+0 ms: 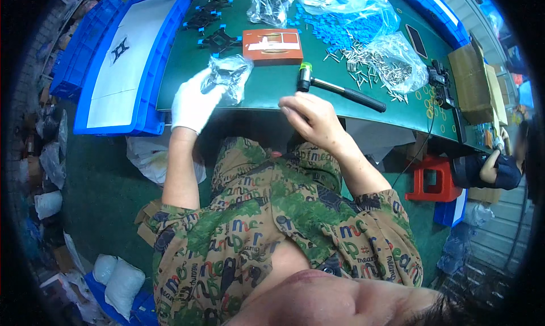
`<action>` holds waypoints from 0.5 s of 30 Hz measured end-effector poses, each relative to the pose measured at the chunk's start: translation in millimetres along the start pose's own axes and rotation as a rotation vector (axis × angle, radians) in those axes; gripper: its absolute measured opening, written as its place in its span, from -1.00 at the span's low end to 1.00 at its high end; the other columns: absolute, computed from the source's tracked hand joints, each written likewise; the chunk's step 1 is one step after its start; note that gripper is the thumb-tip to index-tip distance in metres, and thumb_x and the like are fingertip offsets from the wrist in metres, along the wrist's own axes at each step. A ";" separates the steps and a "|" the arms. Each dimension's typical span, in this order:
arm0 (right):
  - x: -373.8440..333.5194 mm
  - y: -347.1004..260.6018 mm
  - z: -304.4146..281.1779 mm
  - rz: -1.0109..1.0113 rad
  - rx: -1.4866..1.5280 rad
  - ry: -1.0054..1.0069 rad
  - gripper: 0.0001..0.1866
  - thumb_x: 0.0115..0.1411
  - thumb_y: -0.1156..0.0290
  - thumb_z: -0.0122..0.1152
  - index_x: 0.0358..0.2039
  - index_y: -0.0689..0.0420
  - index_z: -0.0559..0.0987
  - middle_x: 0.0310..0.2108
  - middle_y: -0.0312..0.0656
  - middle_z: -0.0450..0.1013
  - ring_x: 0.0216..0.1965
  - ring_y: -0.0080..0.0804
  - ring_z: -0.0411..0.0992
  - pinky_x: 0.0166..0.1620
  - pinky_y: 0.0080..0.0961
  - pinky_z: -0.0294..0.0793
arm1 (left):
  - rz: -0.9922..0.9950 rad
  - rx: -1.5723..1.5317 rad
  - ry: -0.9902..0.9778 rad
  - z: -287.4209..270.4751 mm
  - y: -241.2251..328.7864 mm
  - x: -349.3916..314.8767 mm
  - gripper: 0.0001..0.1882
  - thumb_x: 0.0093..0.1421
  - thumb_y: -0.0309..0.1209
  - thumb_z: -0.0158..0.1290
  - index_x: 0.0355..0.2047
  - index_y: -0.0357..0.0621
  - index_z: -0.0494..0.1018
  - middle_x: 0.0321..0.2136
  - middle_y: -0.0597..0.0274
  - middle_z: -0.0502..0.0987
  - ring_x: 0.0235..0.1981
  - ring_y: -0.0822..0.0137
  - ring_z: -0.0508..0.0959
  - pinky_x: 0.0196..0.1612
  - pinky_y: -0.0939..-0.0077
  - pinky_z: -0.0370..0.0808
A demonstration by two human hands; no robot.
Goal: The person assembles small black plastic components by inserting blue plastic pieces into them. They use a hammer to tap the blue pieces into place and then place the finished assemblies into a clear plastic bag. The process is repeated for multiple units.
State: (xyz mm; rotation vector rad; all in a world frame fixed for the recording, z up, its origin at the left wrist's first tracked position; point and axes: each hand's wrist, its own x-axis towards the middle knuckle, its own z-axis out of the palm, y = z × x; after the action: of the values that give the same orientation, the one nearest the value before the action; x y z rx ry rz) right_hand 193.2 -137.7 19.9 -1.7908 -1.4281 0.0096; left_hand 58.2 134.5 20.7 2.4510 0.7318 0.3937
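My left hand (192, 105), in a white glove, is closed on a clear plastic bag (234, 86) with a dark part inside, at the near edge of the green table (267, 90). My bare right hand (315, 120) is over the table's front edge, its fingers curled in; whether they hold anything is hidden. Just beyond it lies a mallet (363, 100) with a green-and-black head and dark grip. Behind the bag sits an orange-brown box (272, 55). Black X-shaped frames (220, 42) with blue tips lie to its left.
Loose metal pins (366, 70) and small blue parts (318, 26) spread at the back right, partly bagged. A phone (416, 40) and yellow rings (427, 101) lie further right. A blue bin (149, 99) stands left. A red stool (434, 181) and another person (499, 170) are at right.
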 end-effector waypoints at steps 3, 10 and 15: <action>36.5 16.8 0.5 -0.118 -0.190 0.013 -0.83 0.25 0.35 0.25 -0.19 0.12 0.63 -0.31 -0.15 0.49 -0.21 -0.11 0.48 -0.11 -0.18 0.43 | 0.037 0.113 0.093 4.6 9.6 -11.3 -0.43 0.08 -0.15 0.34 0.04 -0.25 0.60 -0.07 -0.13 0.66 -0.06 -0.01 0.67 0.06 0.24 0.56; 109.6 44.9 -5.9 -0.226 -0.455 -0.007 -0.80 0.27 0.28 0.26 -0.13 0.03 0.64 -0.15 -0.24 0.54 -0.03 -0.18 0.49 0.00 -0.18 0.41 | 0.073 0.136 0.060 -1.0 7.6 -4.0 -0.48 0.07 -0.08 0.34 -0.02 -0.10 0.65 -0.10 -0.04 0.67 -0.05 -0.02 0.64 0.06 0.19 0.55; 110.9 34.1 -4.7 -0.194 -0.465 -0.131 -0.74 0.29 0.17 0.25 -0.10 -0.01 0.66 -0.16 -0.24 0.55 -0.01 -0.20 0.51 0.05 -0.16 0.40 | 0.035 -0.072 0.067 0.8 -19.8 -4.2 -0.73 0.21 -0.28 0.25 -0.12 -0.09 0.65 -0.15 0.07 0.66 -0.10 0.09 0.64 0.03 0.28 0.54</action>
State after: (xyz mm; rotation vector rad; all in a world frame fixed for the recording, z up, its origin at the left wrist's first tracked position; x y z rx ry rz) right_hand 262.3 -50.9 54.2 -2.0374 -1.8035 -0.3369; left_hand 46.9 145.7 8.1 2.3956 0.6907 0.5090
